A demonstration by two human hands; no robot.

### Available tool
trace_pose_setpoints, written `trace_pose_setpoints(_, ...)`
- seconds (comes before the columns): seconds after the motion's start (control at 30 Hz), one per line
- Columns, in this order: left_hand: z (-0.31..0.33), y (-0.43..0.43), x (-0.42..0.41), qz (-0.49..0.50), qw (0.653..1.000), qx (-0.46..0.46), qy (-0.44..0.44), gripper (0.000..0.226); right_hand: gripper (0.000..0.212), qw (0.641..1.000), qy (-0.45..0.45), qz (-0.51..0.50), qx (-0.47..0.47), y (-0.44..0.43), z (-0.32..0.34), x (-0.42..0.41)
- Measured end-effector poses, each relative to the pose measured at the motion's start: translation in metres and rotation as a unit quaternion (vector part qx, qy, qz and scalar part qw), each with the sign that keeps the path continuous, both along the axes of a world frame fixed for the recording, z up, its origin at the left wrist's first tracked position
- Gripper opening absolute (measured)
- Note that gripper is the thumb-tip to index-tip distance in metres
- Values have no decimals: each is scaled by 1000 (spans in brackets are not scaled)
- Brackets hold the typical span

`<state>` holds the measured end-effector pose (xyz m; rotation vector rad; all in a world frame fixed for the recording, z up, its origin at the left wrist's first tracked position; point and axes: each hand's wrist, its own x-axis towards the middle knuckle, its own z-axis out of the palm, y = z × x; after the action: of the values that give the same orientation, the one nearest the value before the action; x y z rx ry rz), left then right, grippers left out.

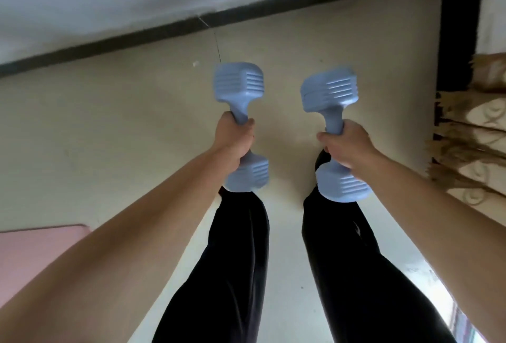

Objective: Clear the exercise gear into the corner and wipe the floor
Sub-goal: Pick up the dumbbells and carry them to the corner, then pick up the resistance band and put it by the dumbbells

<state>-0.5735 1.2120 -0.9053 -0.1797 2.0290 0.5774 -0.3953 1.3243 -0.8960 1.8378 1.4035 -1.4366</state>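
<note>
Two light blue dumbbells with ribbed heads are held out in front of me above the beige floor (pixel 109 123). My left hand (pixel 235 143) is closed around the handle of the left dumbbell (pixel 239 85). My right hand (pixel 347 148) grips the handle of the right dumbbell (pixel 328 90). Both dumbbells point away from me, roughly parallel, a short gap between them. Their near heads hang over my black trouser legs (pixel 238 260).
A white wall with a black skirting board (pixel 137 38) runs across the top and turns down at the right corner (pixel 460 28). A patterned brown curtain (pixel 471 137) hangs at the right. A pink mat corner (pixel 41 249) lies at the lower left.
</note>
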Motion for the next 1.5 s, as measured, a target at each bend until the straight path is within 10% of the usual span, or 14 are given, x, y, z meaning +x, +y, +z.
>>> trace_pose_setpoints(0.33, -139, 26, -27, -7, 998, 57, 36, 13, 28, 998, 46, 37, 32, 36, -133, -52)
trace_pose_setpoints(0.93, -162, 65, -54, -77, 980, 141, 121, 25, 33, 992, 109, -8, 57, 69, -157, -119)
trace_pose_setpoints(1.17, -51, 39, -67, -142, 963, 143, 179, 40, 41, 972, 180, 32, 145, 54, -55, -108)
trace_pose_setpoints(1.5, 288, 0, -91, -292, 763, 171, 551, 50, 44, 818, 252, 236, 461, 61, 277, -127)
